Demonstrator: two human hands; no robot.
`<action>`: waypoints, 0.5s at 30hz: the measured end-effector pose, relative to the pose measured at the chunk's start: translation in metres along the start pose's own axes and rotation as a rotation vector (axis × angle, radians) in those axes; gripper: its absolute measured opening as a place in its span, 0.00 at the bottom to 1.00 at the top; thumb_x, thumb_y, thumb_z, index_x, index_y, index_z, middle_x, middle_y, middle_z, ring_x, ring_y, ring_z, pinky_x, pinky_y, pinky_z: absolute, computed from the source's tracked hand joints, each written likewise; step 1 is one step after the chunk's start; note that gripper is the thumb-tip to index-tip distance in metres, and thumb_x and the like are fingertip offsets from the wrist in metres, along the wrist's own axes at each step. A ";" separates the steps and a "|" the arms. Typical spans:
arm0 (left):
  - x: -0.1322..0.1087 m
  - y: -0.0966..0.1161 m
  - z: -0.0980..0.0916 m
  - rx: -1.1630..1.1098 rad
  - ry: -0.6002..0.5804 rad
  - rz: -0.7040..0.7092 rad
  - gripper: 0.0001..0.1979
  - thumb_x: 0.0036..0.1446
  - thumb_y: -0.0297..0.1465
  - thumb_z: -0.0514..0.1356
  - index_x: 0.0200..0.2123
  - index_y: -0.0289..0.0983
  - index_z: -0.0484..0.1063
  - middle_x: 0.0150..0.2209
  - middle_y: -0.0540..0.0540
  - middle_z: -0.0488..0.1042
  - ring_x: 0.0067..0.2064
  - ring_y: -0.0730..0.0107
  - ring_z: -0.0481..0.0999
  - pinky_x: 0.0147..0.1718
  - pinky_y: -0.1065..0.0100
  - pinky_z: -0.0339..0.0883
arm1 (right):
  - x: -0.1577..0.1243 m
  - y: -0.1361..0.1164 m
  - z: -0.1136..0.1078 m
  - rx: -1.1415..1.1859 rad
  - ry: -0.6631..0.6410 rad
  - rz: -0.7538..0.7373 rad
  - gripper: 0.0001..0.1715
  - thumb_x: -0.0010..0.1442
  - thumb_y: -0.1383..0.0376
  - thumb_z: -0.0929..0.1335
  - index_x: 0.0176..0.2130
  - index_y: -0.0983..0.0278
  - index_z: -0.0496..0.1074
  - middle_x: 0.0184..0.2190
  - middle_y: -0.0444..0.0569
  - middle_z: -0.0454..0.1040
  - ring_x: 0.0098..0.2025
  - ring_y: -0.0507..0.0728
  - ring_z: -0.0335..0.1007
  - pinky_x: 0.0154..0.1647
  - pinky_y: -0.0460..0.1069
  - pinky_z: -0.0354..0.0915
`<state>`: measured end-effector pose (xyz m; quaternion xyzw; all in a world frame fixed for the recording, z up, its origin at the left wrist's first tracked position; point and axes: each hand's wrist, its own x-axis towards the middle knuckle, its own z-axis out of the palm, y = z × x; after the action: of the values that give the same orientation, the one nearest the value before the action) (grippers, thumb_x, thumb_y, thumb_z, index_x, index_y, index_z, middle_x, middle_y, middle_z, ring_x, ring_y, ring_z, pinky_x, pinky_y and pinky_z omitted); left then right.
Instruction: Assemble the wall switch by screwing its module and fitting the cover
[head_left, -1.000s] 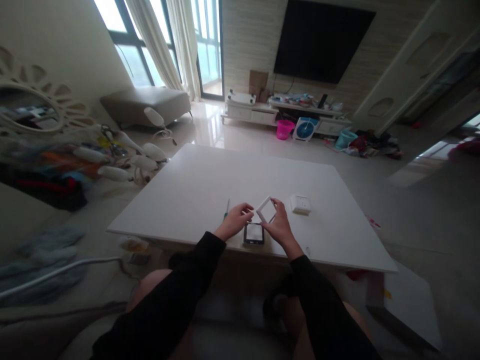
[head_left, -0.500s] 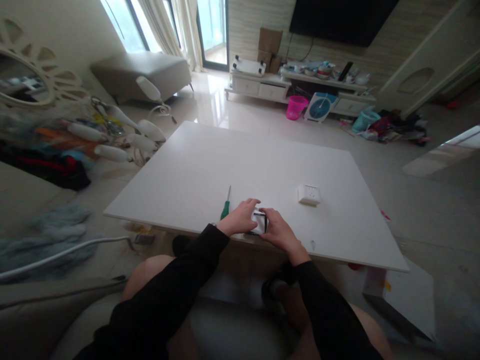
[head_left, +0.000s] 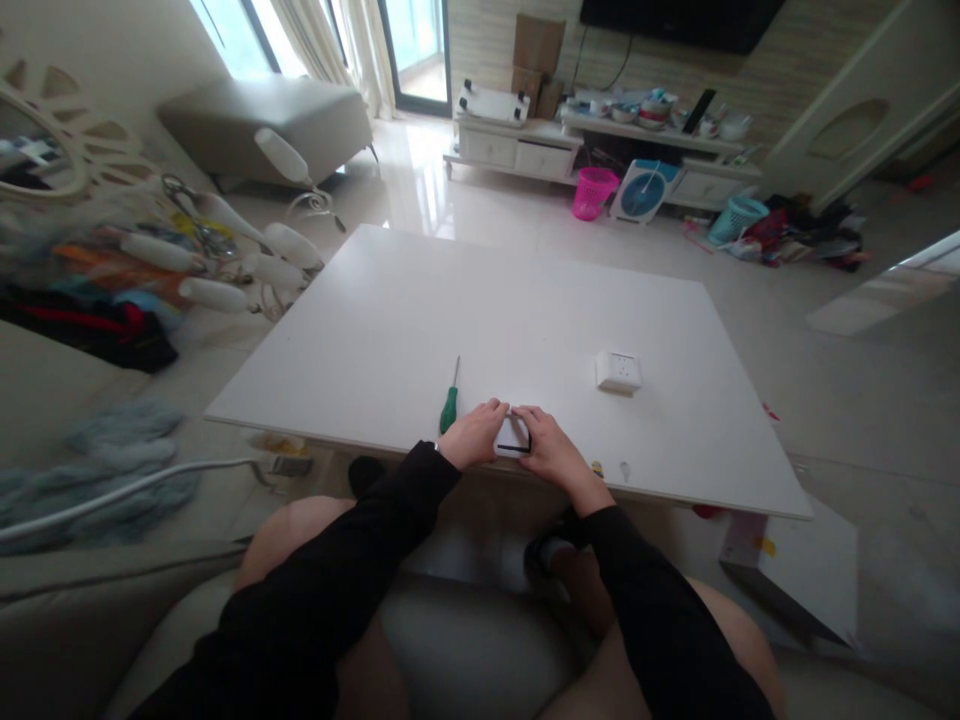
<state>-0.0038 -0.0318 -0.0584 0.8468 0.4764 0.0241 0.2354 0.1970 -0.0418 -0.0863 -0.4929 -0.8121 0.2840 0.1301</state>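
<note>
Between my two hands is a small white square wall-switch-like panel with black edge strips (head_left: 514, 434), at the near edge of the white table. My left hand (head_left: 474, 434) grips its left side, fingers bent over the top corner. On the right side my right hand (head_left: 553, 447) holds it, thumb low and fingertips at the upper edge. The fingers hide both sides of the panel. Just left of my left hand lies a screwdriver with a green handle (head_left: 448, 410), its shaft pointing away from me. Farther right stands a white socket box (head_left: 619, 372), its outlet face upward.
Near the table's (head_left: 525, 310) front edge, right of my right hand, lie a small yellowish piece (head_left: 597, 467) and a small greyish piece (head_left: 625, 470). A lamp with several white shades (head_left: 281, 155) stands beyond the left edge. A pink basket (head_left: 593, 193) is on the floor behind.
My left fingers have come down from a raised, spread pose onto the panel's top edge. The panel now sits more squarely between both hands. The view has tilted slightly downward.
</note>
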 end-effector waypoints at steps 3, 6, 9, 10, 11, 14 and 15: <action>0.001 0.001 0.000 0.024 -0.001 -0.013 0.30 0.47 0.22 0.68 0.53 0.32 0.62 0.55 0.35 0.69 0.57 0.54 0.73 0.59 0.60 0.68 | 0.000 0.001 0.001 -0.011 0.021 0.028 0.52 0.46 0.76 0.71 0.68 0.65 0.58 0.65 0.61 0.61 0.67 0.65 0.59 0.69 0.60 0.61; 0.001 0.001 0.000 0.032 -0.019 -0.043 0.31 0.45 0.24 0.71 0.52 0.32 0.63 0.54 0.34 0.69 0.58 0.53 0.73 0.58 0.61 0.68 | 0.000 0.000 0.000 -0.010 0.015 0.026 0.50 0.46 0.76 0.71 0.67 0.67 0.59 0.63 0.62 0.64 0.66 0.65 0.61 0.69 0.60 0.61; 0.000 0.000 -0.001 0.014 -0.026 -0.063 0.31 0.46 0.24 0.71 0.52 0.33 0.62 0.53 0.36 0.70 0.55 0.54 0.76 0.55 0.62 0.70 | 0.000 -0.002 -0.003 -0.001 0.030 0.029 0.49 0.47 0.74 0.73 0.66 0.67 0.59 0.63 0.62 0.63 0.66 0.65 0.62 0.70 0.60 0.61; 0.000 0.000 -0.001 0.005 -0.028 -0.066 0.31 0.46 0.24 0.71 0.53 0.34 0.62 0.53 0.37 0.71 0.55 0.54 0.76 0.54 0.62 0.71 | 0.000 -0.003 -0.004 -0.001 0.031 0.033 0.48 0.47 0.74 0.73 0.65 0.67 0.59 0.62 0.62 0.63 0.65 0.65 0.62 0.70 0.59 0.61; -0.001 -0.001 -0.001 -0.003 -0.031 -0.070 0.32 0.47 0.24 0.71 0.53 0.34 0.62 0.53 0.37 0.71 0.54 0.54 0.77 0.53 0.63 0.71 | 0.000 -0.004 -0.005 -0.004 0.026 0.041 0.48 0.48 0.73 0.73 0.65 0.67 0.60 0.62 0.61 0.64 0.65 0.65 0.63 0.69 0.59 0.62; -0.003 -0.003 -0.001 -0.021 -0.041 -0.085 0.33 0.47 0.23 0.70 0.55 0.34 0.62 0.55 0.36 0.70 0.55 0.53 0.77 0.52 0.62 0.72 | 0.001 -0.009 -0.008 -0.017 -0.008 0.073 0.47 0.47 0.72 0.75 0.64 0.65 0.61 0.58 0.58 0.66 0.60 0.63 0.67 0.65 0.58 0.66; -0.004 -0.003 0.000 -0.025 -0.043 -0.089 0.34 0.47 0.22 0.70 0.56 0.34 0.61 0.56 0.36 0.70 0.56 0.53 0.77 0.53 0.62 0.71 | 0.002 -0.011 -0.009 -0.019 -0.020 0.084 0.46 0.47 0.71 0.75 0.63 0.64 0.62 0.57 0.56 0.66 0.58 0.63 0.68 0.63 0.57 0.67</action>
<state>-0.0084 -0.0334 -0.0586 0.8222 0.5079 0.0015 0.2568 0.1924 -0.0414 -0.0723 -0.5251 -0.7945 0.2864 0.1053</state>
